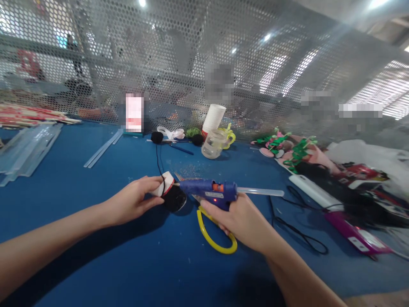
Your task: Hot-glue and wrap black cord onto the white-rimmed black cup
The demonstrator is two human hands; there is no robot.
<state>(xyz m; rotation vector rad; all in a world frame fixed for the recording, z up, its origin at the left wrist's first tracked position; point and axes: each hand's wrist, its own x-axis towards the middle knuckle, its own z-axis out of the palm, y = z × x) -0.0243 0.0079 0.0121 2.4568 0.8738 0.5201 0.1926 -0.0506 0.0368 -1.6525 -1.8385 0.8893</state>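
Observation:
My left hand [140,198] pinches a small white paper cup [165,183] with a red edge, lying on its side. Black yarn [174,199] covers its lower part, and one strand runs up to a black yarn ball [156,137]. Wrapped round the handle of a blue hot glue gun [207,189], my right hand [238,217] keeps its nozzle at the cup's red edge. A clear glue stick [260,192] sticks out of the gun's back, and a red light glows on its body. Beneath the gun lie yellow-handled scissors [217,246], their blades partly hidden.
A clear plastic jar [213,145] and stacked paper cups [214,117] stand at the back before a perforated metal screen [172,64]. Clear glue sticks [30,149] lie left. At right are a purple-and-white power strip [358,234], a black cable [300,234] and green-and-pink craft pieces [297,151].

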